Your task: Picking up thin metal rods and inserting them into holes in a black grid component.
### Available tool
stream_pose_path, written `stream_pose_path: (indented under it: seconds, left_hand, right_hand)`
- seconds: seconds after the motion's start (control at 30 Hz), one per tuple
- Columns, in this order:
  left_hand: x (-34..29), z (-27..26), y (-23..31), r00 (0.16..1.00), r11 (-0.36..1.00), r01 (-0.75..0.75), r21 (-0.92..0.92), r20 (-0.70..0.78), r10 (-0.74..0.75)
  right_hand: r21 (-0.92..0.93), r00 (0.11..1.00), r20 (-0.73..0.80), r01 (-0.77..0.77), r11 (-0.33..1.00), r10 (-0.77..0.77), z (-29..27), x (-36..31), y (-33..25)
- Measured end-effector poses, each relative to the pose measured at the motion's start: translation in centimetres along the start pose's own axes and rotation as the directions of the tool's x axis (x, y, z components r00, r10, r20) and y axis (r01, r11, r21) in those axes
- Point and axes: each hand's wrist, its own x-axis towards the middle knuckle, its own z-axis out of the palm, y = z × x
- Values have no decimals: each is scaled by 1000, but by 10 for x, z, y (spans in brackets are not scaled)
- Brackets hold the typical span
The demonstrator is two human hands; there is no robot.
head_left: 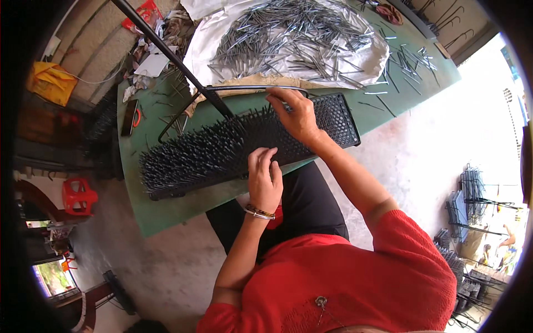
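Observation:
A long black perforated rack (337,114) lies across the table, with holes showing at its right end. Many thin dark pins (189,158) stand upright in its left part, and fewer in the middle. Over the far edge of the rack, my right hand (300,117) is bent, thumb and fingers drawn together; anything between them is too small to make out. My left hand (265,180) rests at the near edge with curled fingers, and its fingertips are close to the holes. Whether it pinches a pin is not visible. Beyond the rack lies a pile of loose grey metal pins (294,39).
The pile sits on a white sack (200,53) on the green table (152,213). A black metal bar (172,58) slants over the rack's far side. A phone (129,117) and orange-handled scissors (137,117) lie at left. A red stool (79,196) stands on the floor.

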Motion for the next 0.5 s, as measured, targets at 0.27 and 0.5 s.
stream_pose_path:
  seconds: [0.27,0.5]
  left_hand:
    - [7,10,-16,993,992,-82,93,-79,90]
    - [8,10,-19,992,991,-119,53,-40,122]
  right_hand:
    - [25,1000,-12,-15,1000,15,2,-4,0]
    - [-124,964,146,241,962,-223,5,-12,11]
